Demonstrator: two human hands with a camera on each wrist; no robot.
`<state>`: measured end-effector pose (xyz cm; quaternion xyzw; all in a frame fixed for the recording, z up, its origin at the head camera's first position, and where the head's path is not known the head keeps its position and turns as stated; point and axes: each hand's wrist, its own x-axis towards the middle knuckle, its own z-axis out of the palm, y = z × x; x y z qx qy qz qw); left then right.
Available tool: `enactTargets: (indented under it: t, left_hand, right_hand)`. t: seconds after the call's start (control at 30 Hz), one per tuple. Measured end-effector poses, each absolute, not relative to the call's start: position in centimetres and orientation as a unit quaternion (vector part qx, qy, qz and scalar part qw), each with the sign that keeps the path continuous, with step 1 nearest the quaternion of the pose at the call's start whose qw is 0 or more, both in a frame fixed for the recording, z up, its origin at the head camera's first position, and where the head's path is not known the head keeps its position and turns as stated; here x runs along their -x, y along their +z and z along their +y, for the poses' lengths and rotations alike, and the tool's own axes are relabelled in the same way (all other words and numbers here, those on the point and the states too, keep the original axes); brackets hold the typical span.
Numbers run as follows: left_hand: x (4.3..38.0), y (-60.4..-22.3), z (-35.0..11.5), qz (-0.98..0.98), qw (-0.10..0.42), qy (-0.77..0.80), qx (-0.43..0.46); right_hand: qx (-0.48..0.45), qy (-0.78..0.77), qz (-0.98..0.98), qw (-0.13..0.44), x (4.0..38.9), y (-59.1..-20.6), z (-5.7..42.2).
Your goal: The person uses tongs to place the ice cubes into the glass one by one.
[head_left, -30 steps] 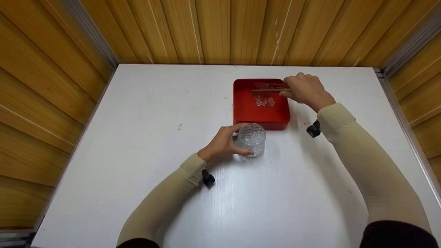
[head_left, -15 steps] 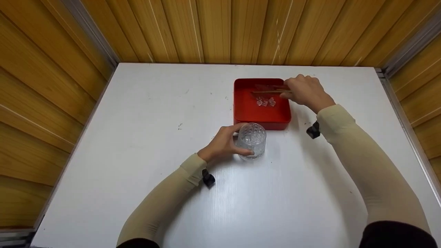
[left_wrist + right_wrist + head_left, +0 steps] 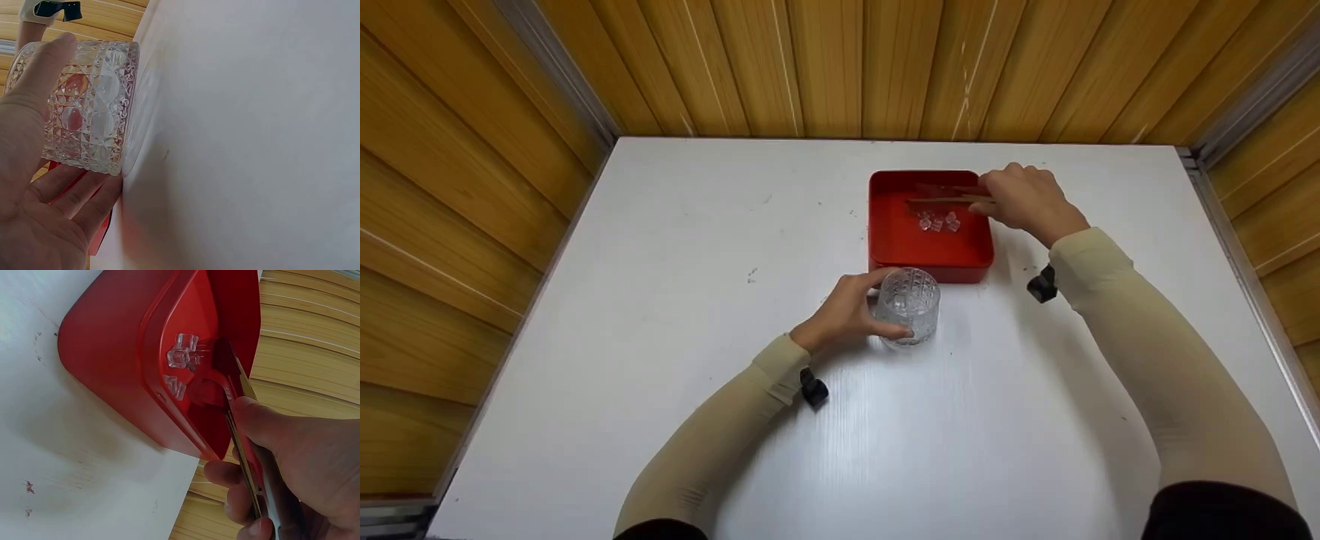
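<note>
Nothing plainly moved since the earlier frame: tongs (image 3: 949,200), gripped by right hand (image 3: 1027,199), reach inside red box (image 3: 934,271) beside clear cubes (image 3: 937,224).
Left hand (image 3: 851,307) clasps glass (image 3: 911,300), upright on surface (image 3: 585,337); uneven pinch could skid cubes.

Three views, one high and wide, two close and tipped sideways
Head camera: above the near edge, faces forward and down, far enough off to take in most of the white tabletop (image 3: 697,247) and the panelled wall (image 3: 825,67) behind; left wrist camera: low and close by the left hand (image 3: 844,311), rolled so up points left, glass (image 3: 909,307) large in frame, tabletop down the right side, cuff (image 3: 32,14) of the other arm in the top left corner; right wrist camera: close at the right hand (image 3: 1024,196), rolled the opposite way, sees into the red box (image 3: 911,249); head and left wrist share the glass, head and right wrist the clear cubes (image 3: 952,222) and tongs (image 3: 945,200)
</note>
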<state>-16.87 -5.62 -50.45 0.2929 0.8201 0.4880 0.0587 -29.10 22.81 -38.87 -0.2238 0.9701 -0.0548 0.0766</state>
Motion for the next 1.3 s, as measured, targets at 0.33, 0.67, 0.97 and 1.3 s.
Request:
enactTargets:
  t: [0.33, 0.67, 0.97, 1.3]
  left_hand:
    - [16.88, -50.46, -5.57, 0.818, 0.065, 0.496, -0.285]
    - [16.92, -50.50, -5.57, 0.819, 0.060, 0.491, -0.291]
    - [17.06, -50.47, -5.60, 0.820, 0.057, 0.486, -0.295]
    - [17.16, -50.39, -5.63, 0.825, 0.060, 0.477, -0.296]
  right_hand:
    - [0.217, -0.059, 0.970, 0.092, 29.09, -38.88, 22.87]
    - [0.222, -0.057, 0.970, 0.085, 29.08, -38.79, 22.78]
    - [0.220, -0.044, 0.971, 0.089, 29.30, -38.72, 22.44]
    - [0.211, -0.056, 0.970, 0.105, 29.43, -38.71, 22.36]
